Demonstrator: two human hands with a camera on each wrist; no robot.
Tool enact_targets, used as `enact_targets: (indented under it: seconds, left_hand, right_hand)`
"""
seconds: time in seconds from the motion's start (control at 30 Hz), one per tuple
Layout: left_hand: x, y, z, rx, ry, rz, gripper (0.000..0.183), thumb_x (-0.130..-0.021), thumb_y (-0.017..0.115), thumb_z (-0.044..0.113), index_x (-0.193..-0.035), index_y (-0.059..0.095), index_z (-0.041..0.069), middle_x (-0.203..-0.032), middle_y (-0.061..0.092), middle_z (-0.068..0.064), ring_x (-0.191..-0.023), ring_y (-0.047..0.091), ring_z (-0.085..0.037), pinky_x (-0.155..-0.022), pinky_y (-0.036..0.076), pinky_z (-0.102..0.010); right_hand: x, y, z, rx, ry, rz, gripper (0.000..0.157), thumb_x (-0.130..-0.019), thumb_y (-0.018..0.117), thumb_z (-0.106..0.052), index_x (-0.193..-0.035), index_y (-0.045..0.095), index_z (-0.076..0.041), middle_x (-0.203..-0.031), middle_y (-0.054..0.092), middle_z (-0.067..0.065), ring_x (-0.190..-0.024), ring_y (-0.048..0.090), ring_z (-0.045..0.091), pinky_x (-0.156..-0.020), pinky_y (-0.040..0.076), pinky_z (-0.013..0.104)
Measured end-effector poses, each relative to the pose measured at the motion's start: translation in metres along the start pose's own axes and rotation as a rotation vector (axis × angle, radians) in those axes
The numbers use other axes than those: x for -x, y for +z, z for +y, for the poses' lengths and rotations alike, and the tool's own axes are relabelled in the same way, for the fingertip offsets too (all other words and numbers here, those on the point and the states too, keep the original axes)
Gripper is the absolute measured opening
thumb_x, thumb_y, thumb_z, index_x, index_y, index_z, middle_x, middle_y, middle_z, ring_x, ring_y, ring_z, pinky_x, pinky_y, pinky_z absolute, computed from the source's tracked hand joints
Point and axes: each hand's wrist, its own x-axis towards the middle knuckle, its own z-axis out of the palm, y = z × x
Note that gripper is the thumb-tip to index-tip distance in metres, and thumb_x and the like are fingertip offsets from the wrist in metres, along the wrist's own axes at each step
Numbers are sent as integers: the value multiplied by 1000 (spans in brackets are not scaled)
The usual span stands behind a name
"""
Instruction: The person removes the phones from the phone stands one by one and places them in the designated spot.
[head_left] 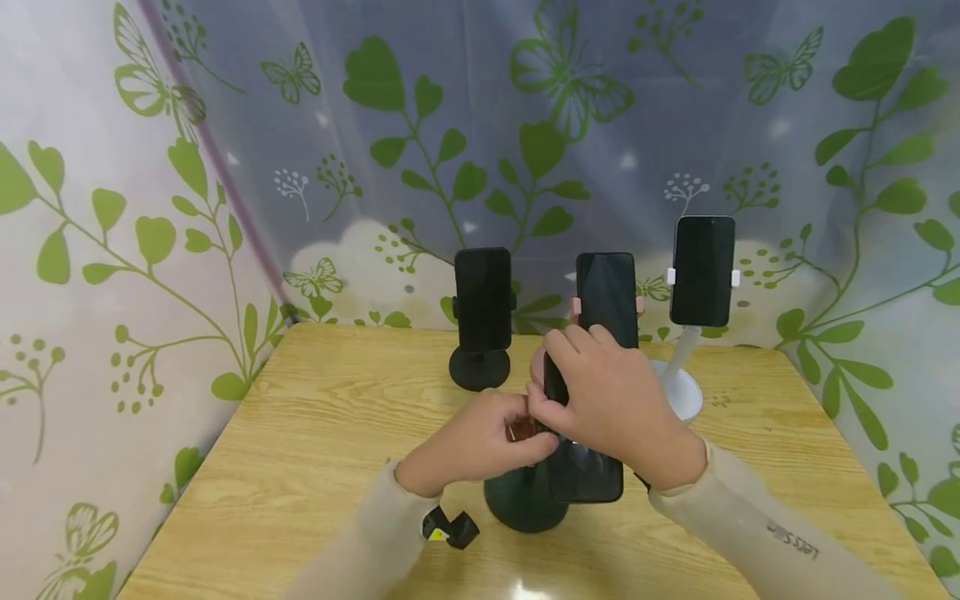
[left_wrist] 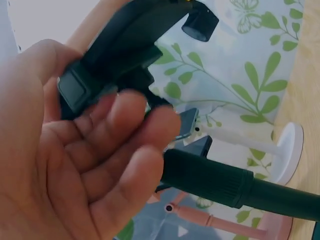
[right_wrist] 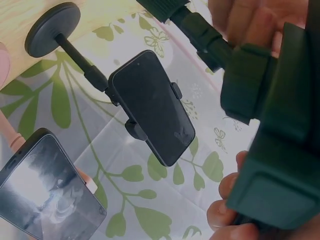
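Sitting lower centre-right of head view on green stand [head_left: 525, 507], phone [head_left: 588, 479] is gripped by right hand [head_left: 611, 392], left hand [head_left: 480, 437] curls beside, can't tell if gripping, with black stand [head_left: 480, 369], pink stand [head_left: 537, 365], white stand [head_left: 684, 390] behind.

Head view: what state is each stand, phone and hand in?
Black stand, standing
Black stand's phone, clamped, screen dark
Pink stand, standing, partly hidden
Pink stand's phone, clamped, screen dark
White stand, standing
White stand's phone, clamped, screen dark
Green stand, standing
Front phone, partly covered, seating unclear
Left hand, holding green stand's upper part
Right hand, gripping front phone
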Motion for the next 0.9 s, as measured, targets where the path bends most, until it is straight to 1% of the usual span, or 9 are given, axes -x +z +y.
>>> enact_targets:
  seconds: [0.1,0.2,0.3,0.47,0.53,0.67,0.77,0.83,0.9]
  left_hand:
    - [-3,-2,-3,59,-30,-74,32,-103,63,23,-73,68,12,-62,65,9,-55,62,-11,-46,42,-23]
    - [-5,-2,-5,107,-34,-110,38,-104,62,20,-67,66,10,-57,62,7,-52,63,-15,-45,41,-24]
    - [-6,-1,-6,142,-22,-105,40,-103,63,19,-63,63,11,-53,58,6,-48,60,-17,-45,42,-25]
    - [-7,1,-10,169,7,-92,43,-103,63,17,-61,61,8,-50,56,2,-45,58,-14,-42,40,-26]
    - [-7,3,-12,191,24,-84,43,-103,63,13,-61,60,7,-50,56,0,-46,60,-13,-43,44,-26]
    - [-5,6,-15,238,47,-35,32,-102,64,6,-70,65,5,-56,61,-4,-53,65,-11,-51,53,-30]
    - [-3,9,-14,240,45,30,13,-101,67,8,-88,70,6,-67,65,-4,-59,67,-12,-54,55,-31]
    - [-1,10,-12,256,12,65,5,-100,69,12,-98,68,7,-72,65,-5,-62,68,-15,-54,55,-32]
    - [1,12,-8,299,-30,89,12,-100,70,18,-103,65,7,-76,64,-6,-64,69,-25,-55,56,-33]
  right_hand:
    - [1,2,0,2,-3,8,25,-91,66,-36,-89,57,-13,-71,45,-3,-58,37,17,-42,28,28]
    - [1,2,0,-1,-2,7,24,-91,67,-36,-89,57,-14,-71,44,-3,-58,37,17,-42,27,27]
    - [2,1,0,-9,3,0,20,-90,64,-33,-90,57,-14,-72,44,-3,-59,35,17,-42,27,27]
    - [1,1,-1,-29,18,-5,12,-88,59,-29,-88,57,-17,-72,44,-4,-60,34,16,-43,27,27]
    - [0,1,-2,-35,23,-8,11,-88,57,-28,-87,57,-17,-73,44,-5,-60,34,17,-43,27,27]
    - [0,3,-2,-40,27,-11,12,-89,54,-28,-88,56,-16,-74,44,-4,-61,34,18,-45,29,27]
    - [0,4,-1,-36,27,-8,14,-89,53,-28,-88,56,-14,-74,44,-3,-62,34,18,-45,28,27]
    - [1,4,0,-33,26,-2,15,-90,53,-28,-87,55,-13,-73,42,-2,-62,34,18,-45,28,27]
    - [1,5,1,-29,25,5,17,-90,52,-29,-88,55,-12,-72,42,-2,-62,33,18,-45,28,27]
